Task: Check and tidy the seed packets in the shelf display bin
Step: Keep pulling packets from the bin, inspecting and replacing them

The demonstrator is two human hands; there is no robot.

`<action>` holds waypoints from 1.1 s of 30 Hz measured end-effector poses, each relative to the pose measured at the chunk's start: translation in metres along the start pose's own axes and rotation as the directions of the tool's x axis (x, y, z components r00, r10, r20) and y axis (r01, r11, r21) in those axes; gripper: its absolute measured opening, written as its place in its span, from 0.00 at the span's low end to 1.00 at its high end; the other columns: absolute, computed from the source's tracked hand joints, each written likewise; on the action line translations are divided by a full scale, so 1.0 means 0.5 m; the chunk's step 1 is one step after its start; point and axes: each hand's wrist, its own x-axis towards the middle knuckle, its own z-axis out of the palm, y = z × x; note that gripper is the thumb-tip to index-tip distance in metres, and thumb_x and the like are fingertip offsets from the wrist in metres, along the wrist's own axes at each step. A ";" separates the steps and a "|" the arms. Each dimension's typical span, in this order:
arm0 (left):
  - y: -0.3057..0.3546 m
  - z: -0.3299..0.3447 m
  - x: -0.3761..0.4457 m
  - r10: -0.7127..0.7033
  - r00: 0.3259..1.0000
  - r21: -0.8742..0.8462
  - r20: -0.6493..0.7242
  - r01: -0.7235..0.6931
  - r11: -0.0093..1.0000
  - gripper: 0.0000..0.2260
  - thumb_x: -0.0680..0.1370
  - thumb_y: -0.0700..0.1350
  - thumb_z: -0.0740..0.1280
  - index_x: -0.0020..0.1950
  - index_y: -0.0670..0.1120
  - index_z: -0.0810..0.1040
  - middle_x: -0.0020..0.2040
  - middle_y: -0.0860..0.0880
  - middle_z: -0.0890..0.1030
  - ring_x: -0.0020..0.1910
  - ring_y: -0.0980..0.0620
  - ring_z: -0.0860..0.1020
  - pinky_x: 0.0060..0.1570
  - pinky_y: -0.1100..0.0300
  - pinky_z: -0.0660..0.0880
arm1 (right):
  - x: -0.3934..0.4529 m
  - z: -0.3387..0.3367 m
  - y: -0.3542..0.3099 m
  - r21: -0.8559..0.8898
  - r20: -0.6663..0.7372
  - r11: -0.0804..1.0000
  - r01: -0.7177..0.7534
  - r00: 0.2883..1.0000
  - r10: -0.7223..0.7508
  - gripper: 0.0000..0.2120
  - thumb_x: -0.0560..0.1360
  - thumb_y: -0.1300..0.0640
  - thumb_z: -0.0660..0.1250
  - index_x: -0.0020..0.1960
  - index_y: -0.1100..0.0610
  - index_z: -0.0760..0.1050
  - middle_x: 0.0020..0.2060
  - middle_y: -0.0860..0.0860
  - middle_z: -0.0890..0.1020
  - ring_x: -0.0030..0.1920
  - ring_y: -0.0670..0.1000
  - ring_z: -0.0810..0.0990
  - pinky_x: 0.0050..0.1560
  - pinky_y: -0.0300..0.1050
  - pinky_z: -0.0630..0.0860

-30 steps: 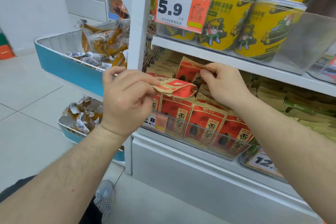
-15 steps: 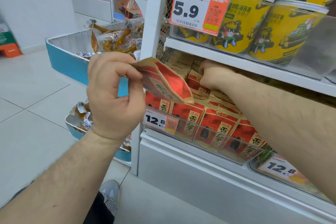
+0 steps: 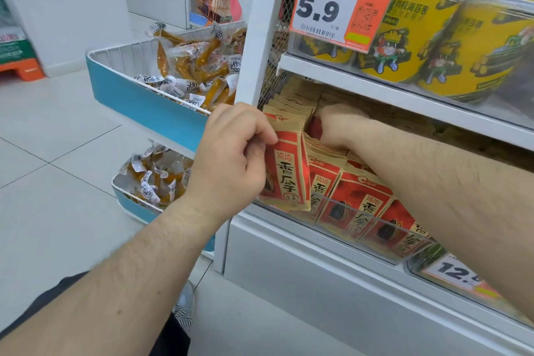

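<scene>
My left hand [image 3: 231, 153] pinches a red and tan seed packet [image 3: 286, 170] by its top left corner. It holds the packet upright at the front left of the clear display bin [image 3: 346, 220]. Rows of matching red packets [image 3: 358, 199] stand in the bin behind its clear front wall. My right hand [image 3: 338, 124] reaches deep among the packets under the upper shelf; its fingers are buried there and its grip is hidden.
Yellow tubs [image 3: 416, 35] and an orange 5.9 price tag [image 3: 341, 9] sit on the shelf [image 3: 404, 101] above. Two blue-fronted wire baskets [image 3: 138, 101] of bagged snacks jut out at the left. A 12.8 price tag [image 3: 459, 272] hangs lower right. My shoe [image 3: 185, 303] is on the tiled floor.
My left hand has turned the packet from tilted and raised to upright and brought it down to the front of the bin. My right hand has pushed further back among the packets.
</scene>
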 end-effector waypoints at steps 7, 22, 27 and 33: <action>0.002 0.016 -0.008 -0.114 0.973 -0.010 0.200 0.119 0.993 0.08 0.71 0.31 0.64 0.40 0.44 0.76 0.41 0.51 0.77 0.44 0.49 0.74 0.46 0.63 0.70 | 0.008 0.007 -0.002 -0.013 0.055 0.999 0.038 0.998 -0.037 0.07 0.74 0.60 0.67 0.52 0.58 0.76 0.38 0.53 0.78 0.36 0.51 0.76 0.30 0.42 0.69; 0.045 0.018 -0.007 -0.348 0.830 -0.022 0.436 0.396 0.918 0.22 0.71 0.29 0.66 0.30 0.53 0.63 0.37 0.51 0.76 0.42 0.53 0.75 0.41 0.52 0.77 | -0.298 0.007 0.005 0.741 -0.489 0.572 0.351 0.867 0.101 0.06 0.74 0.48 0.67 0.49 0.47 0.80 0.37 0.40 0.80 0.34 0.41 0.75 0.35 0.34 0.69; 0.065 0.032 -0.021 -0.412 0.736 -0.152 0.537 0.565 0.811 0.19 0.74 0.34 0.70 0.38 0.58 0.70 0.43 0.54 0.81 0.44 0.55 0.80 0.41 0.54 0.81 | -0.329 0.081 -0.002 0.941 -0.223 0.290 0.174 0.964 0.145 0.11 0.70 0.46 0.72 0.39 0.54 0.78 0.33 0.54 0.83 0.37 0.60 0.82 0.38 0.62 0.80; 0.072 0.034 -0.018 -0.531 0.590 -0.304 0.609 0.791 0.530 0.05 0.64 0.48 0.74 0.39 0.51 0.83 0.39 0.48 0.85 0.40 0.50 0.84 0.39 0.53 0.81 | -0.352 0.098 0.022 0.987 -0.155 0.070 0.146 0.978 0.142 0.17 0.78 0.53 0.66 0.33 0.59 0.77 0.26 0.56 0.79 0.24 0.49 0.75 0.25 0.45 0.74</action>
